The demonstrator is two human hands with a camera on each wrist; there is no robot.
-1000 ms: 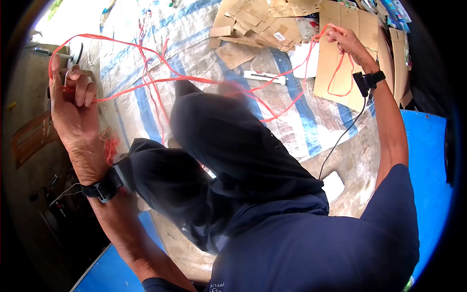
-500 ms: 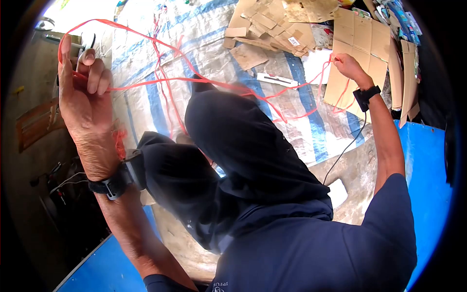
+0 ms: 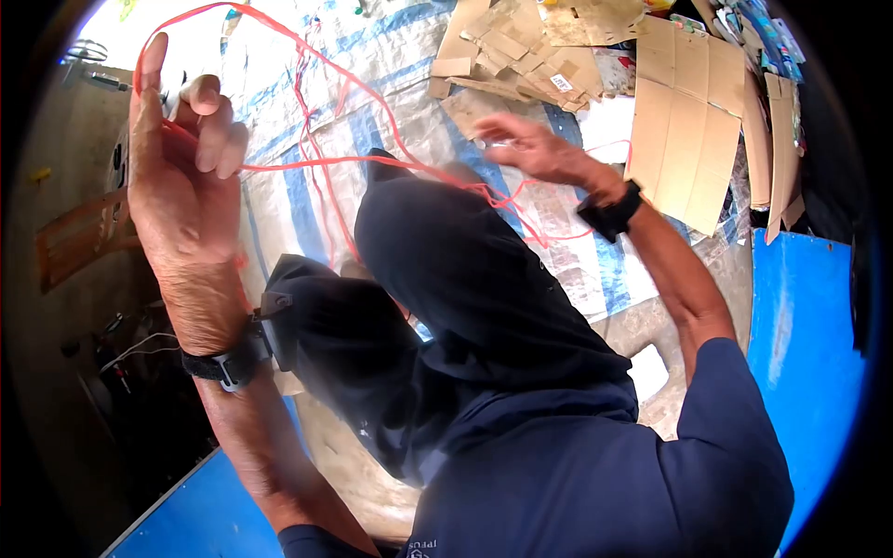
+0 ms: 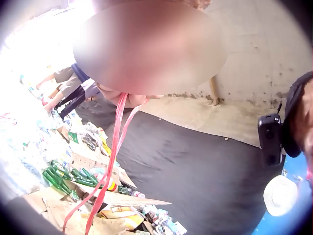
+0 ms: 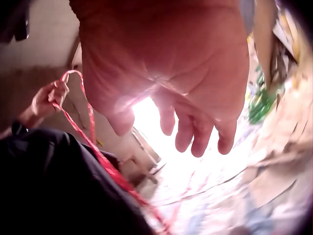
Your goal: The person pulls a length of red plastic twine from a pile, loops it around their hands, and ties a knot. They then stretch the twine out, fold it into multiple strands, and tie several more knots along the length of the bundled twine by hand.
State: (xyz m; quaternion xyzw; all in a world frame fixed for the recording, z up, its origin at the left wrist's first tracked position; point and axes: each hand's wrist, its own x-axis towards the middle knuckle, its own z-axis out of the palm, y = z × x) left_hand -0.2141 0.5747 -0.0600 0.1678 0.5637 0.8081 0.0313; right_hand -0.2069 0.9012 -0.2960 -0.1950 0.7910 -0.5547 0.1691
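Observation:
A red plastic string (image 3: 317,58) loops over the raised index finger of my left hand (image 3: 191,181), while the other fingers curl in and grip it at the palm. From there two strands run right and cross over my knee. My right hand (image 3: 539,153) hovers over the sheet beyond the knee, fingers spread and blurred. In the right wrist view its palm (image 5: 171,63) faces the camera with nothing in it, and the string (image 5: 115,176) slants up to the left hand. The left wrist view has two red strands (image 4: 113,152) hanging below the hand, which is blurred out.
A blue-and-white striped sheet (image 3: 605,270) covers the floor, with more red strands (image 3: 312,139) on it. Flattened cardboard (image 3: 688,121) lies at the back right. Blue boards (image 3: 805,316) flank me. Green bottles (image 4: 58,181) and another person's legs (image 4: 73,93) appear in the left wrist view.
The right hand has let go of the string's far part and swung left, toward the knee. Those strands have dropped onto the sheet. The left hand keeps its hold, shifting slightly right.

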